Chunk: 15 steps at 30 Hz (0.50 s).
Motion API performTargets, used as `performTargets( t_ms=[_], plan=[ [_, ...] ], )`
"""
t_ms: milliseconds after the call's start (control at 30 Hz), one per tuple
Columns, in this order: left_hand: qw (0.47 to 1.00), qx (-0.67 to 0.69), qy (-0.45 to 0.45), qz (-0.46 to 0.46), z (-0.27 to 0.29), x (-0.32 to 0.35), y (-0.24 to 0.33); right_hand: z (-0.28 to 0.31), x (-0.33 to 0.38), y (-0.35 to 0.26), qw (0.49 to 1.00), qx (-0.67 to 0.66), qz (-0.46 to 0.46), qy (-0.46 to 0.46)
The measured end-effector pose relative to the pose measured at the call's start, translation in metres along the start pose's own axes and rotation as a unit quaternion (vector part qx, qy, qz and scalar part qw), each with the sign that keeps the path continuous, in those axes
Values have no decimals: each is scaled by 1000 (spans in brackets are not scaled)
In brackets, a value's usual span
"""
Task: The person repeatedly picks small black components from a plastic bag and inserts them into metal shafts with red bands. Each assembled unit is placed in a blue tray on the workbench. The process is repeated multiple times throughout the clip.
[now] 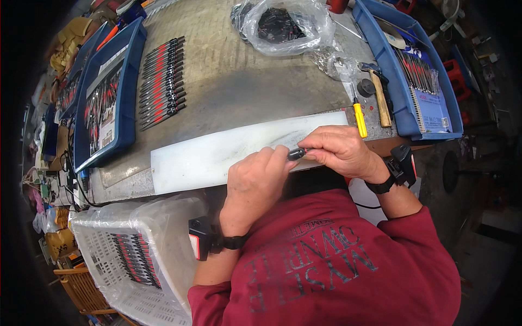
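Over the near edge of a white board (206,155), my two hands meet at a small black cylindrical part (296,154). My left hand (258,179) is closed on the part's left end, with the fingers curled and the black end showing. My right hand (338,151) pinches at its right end, where a thin reddish bit shows between the fingertips. The fingers cover the rest, so I cannot tell what the whole piece is. Farther left on the table lies a column of slim red-and-black pen-shaped tools (162,81), side by side.
Blue trays stand at the left (138,54) and right (452,117), holding more slim tools. A plastic bag (315,38) of black parts sits at the back. A yellow-handled screwdriver (359,119) and hammer (382,103) lie right. A lined white basket (179,228) stands lower left.
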State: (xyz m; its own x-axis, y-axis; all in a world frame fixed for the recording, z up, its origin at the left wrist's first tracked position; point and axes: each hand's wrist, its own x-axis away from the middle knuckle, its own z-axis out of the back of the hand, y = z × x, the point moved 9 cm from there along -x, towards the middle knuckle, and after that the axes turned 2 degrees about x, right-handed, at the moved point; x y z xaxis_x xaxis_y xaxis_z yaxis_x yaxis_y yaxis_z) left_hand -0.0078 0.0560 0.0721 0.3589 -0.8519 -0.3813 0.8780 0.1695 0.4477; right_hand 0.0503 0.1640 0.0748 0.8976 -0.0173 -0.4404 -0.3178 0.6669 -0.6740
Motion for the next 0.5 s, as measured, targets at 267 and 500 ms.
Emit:
performTargets(
  t_ms=[267,500],
  plan=[
    [1000,15,-12,-4,-3,0,1,2,4,1,1000,4,20,13],
    [1000,20,7,0,1,-2,2,6,6,-2,998,38,43,39]
  ],
)
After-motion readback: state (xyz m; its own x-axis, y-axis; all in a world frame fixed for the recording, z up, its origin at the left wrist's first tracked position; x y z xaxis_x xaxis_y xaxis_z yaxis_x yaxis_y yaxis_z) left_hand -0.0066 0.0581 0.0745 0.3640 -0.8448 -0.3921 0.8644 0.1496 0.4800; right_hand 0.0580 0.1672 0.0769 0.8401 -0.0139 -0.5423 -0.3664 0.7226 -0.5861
